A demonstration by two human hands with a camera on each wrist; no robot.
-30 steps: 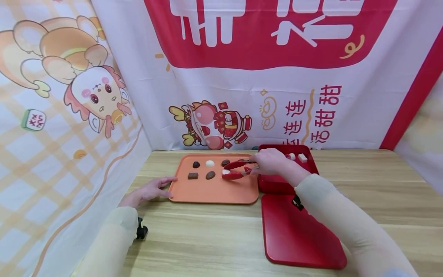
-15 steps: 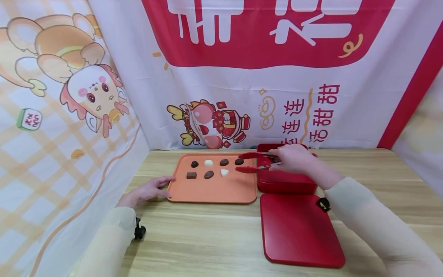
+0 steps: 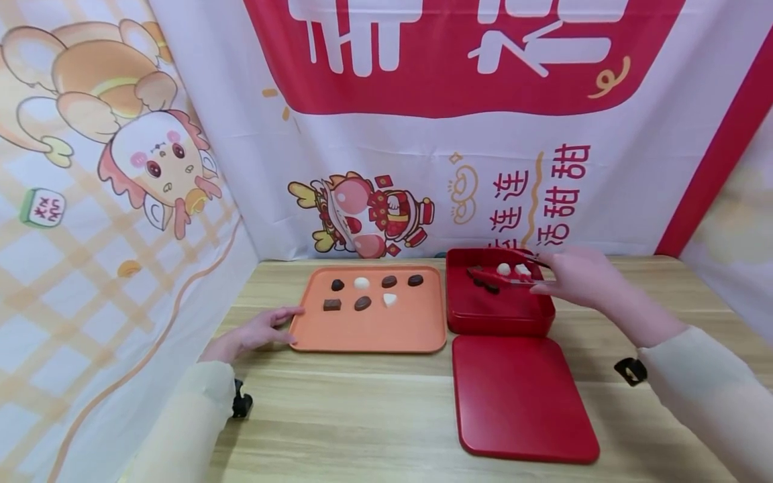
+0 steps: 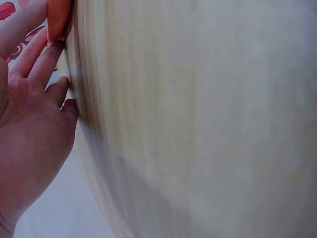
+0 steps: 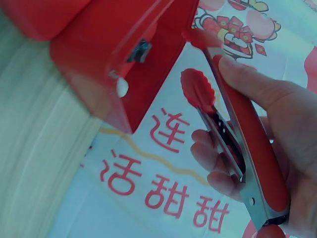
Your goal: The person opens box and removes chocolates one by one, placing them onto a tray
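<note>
My right hand (image 3: pixel 580 278) grips a pair of tongs (image 5: pixel 257 148) with red scalloped tips, spread apart over the red box (image 3: pixel 501 325). Nothing sits between the tips in the right wrist view. Inside the box lie white chocolates (image 3: pixel 504 269) and dark ones (image 3: pixel 486 286), partly covered by the tongs. My left hand (image 3: pixel 256 335) touches the left rim of an orange tray (image 3: pixel 368 334), its fingers extended. Two rows of chocolates stand on that tray, among them a white triangular one (image 3: pixel 389 300), a brown rectangular one (image 3: pixel 332 304) and a round white one (image 3: pixel 362 283).
A red lid (image 3: pixel 525 396) lies flat on the wooden table (image 3: pixel 344 409), in front of the box. Behind the table hangs a printed cloth (image 3: pixel 374 147), and another patterned cloth (image 3: pixel 109 268) runs along the left side.
The tongs have let go of the white triangular chocolate on the tray. My right hand has carried them right, over the box. My left hand stays at the tray's rim.
</note>
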